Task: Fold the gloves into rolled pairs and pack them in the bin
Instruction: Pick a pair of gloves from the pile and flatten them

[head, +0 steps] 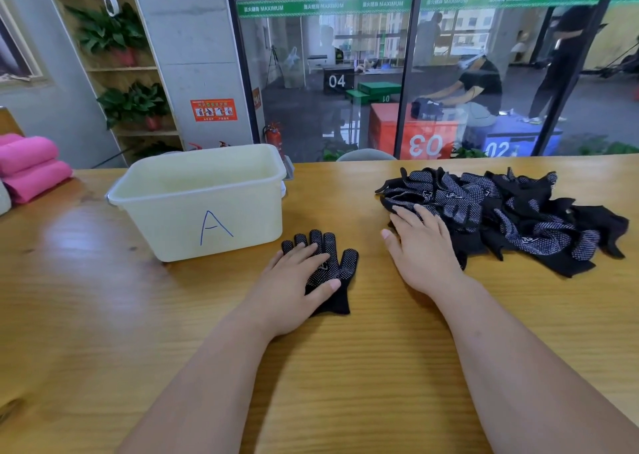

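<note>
Now left grip (296, 282), spread, presses glove (342, 263) near bin (166, 218); right grip (422, 248), spread, touches pile (501, 208).

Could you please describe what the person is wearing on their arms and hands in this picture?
Nothing worn shows. The left hand and the right hand are bare, with no gloves, rings or watch. Both forearms are bare down to the bottom edge of the picture, so no sleeve is in view.

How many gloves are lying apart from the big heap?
1: a black dotted glove flat under the left hand, right of the bin. Another could hide beneath it. The right hand rests on the heap.
</note>
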Motion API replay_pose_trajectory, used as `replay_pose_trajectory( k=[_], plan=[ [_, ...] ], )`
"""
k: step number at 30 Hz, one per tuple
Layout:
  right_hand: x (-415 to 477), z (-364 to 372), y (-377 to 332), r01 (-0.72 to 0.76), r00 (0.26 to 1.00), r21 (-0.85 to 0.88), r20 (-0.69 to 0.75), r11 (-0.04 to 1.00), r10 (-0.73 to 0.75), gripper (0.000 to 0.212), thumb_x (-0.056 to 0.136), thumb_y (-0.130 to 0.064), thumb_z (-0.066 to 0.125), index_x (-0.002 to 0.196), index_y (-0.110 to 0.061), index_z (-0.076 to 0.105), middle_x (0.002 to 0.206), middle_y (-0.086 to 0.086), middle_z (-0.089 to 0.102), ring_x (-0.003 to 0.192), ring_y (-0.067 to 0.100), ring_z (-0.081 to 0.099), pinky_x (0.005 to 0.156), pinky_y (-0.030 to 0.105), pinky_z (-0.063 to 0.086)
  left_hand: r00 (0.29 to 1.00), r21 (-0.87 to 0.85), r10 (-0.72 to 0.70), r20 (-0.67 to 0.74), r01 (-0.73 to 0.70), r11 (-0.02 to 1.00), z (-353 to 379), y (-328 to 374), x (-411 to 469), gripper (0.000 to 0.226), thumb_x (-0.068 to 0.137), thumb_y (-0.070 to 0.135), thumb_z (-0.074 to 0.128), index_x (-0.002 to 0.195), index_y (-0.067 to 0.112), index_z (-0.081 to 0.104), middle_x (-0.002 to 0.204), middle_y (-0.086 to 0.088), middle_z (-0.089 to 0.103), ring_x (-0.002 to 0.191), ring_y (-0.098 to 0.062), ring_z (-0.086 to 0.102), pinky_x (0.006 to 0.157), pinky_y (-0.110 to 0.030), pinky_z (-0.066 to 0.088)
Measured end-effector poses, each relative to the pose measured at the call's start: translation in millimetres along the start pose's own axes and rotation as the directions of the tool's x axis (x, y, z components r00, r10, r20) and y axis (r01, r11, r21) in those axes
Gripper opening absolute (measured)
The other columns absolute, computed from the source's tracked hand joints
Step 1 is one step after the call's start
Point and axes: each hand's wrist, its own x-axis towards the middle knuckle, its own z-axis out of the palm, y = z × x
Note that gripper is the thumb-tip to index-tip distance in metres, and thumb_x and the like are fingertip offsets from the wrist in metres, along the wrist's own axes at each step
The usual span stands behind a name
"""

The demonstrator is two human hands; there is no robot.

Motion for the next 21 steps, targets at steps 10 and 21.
replay_pose_trajectory(
  k=[10,21],
  plan=[
    [-15.6,-56.5,2.4,-0.084,0.969,0.942,0.001,0.325,0.246,0.05,0.1,0.004,0.047,0.125,-0.025,0.078,0.123,0.004,0.076,0.113,0.012,0.072,0.107,0.04,0.056,0.999,-0.034,0.009,-0.043,-0.01,0.999,0.0,-3.0,0.6,0.079,0.095,0.084,0.032,0.16,0.041,0.039,0.171,0.016,0.029,0.16,-0.002,0.01,0.133,-0.041,0.007],
    [-12.9,-42.0,18.6,-0.115,0.964,0.683,-0.099,0.721,0.248,0.018,0.1,-0.025,0.068,0.107,-0.035,0.082,0.081,-0.016,0.075,0.071,-0.005,0.064,0.071,0.019,0.046,0.997,-0.078,-0.001,-0.079,-0.006,0.997,-0.6,-3.0,0.2,0.068,0.1,0.073,0.044,0.157,0.037,0.047,0.168,0.014,0.036,0.159,-0.005,0.017,0.132,-0.041,0.01]
  ],
)
